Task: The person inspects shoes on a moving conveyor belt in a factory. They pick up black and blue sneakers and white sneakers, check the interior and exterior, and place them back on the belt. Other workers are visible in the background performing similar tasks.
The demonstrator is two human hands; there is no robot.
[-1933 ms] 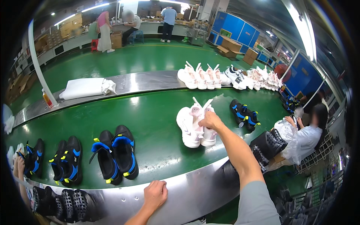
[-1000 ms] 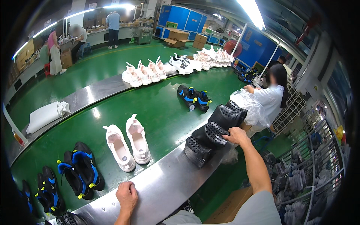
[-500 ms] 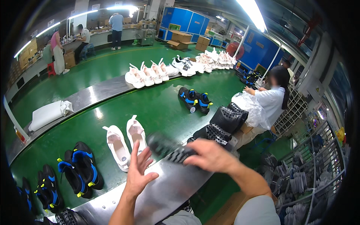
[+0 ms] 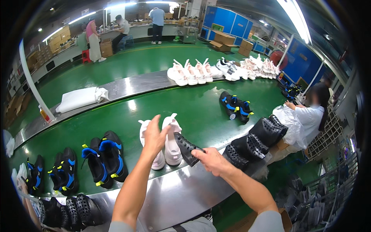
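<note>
My right hand [image 4: 211, 159] grips one end of a black perforated shoe form [image 4: 188, 149], its fingers closed round it. The form's other end points up and left, close beside the right white shoe [image 4: 172, 149] of a pair standing on the green belt. My left hand [image 4: 155, 135] reaches over the left white shoe [image 4: 143, 129] and hides much of it. Its fingers are stretched out with the thumb apart. Whether it touches the shoe I cannot tell.
Black-and-blue shoes [image 4: 108, 158] stand left on the belt, another pair [image 4: 235, 106] farther right. More black forms [image 4: 247, 145] line the metal edge [image 4: 170, 193] at right, others [image 4: 69, 210] at lower left. A co-worker [image 4: 315, 108] handles clear plastic at right. Beyond, pale shoes [image 4: 193, 73] fill a metal ledge.
The view has turned left, so the scene sits farther right. My left hand has moved over the left white shoe. The shoe form in my right hand, blurred before, now shows sharply.
</note>
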